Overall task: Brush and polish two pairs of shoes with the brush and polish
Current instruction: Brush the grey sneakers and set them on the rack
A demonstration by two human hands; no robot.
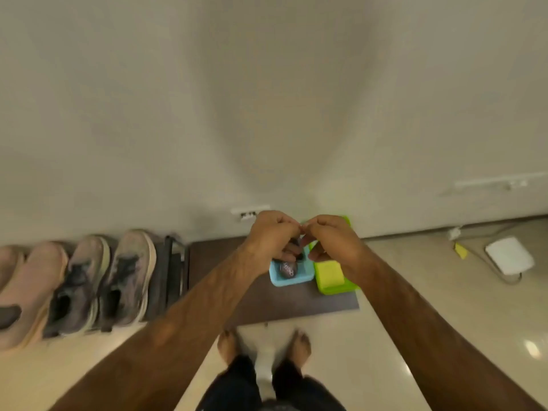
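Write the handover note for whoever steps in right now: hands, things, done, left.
Left grip and right grip: both raised above the trays, fingers curled, fingertips nearly meeting. Whether they pinch anything is unclear.
Things: round polish tin in the blue tray, with the green tray beside it, both on the dark mat. Pink pair and grey pair of shoes are lined up at the left by the wall. Brush not made out.
Done: nothing visible; shoes untouched.
Left: brush and polish both pairs.

I see both arms stretched forward, left grip [274, 238] and right grip [332, 241] curled, fingertips meeting; whether they hold anything is unclear.
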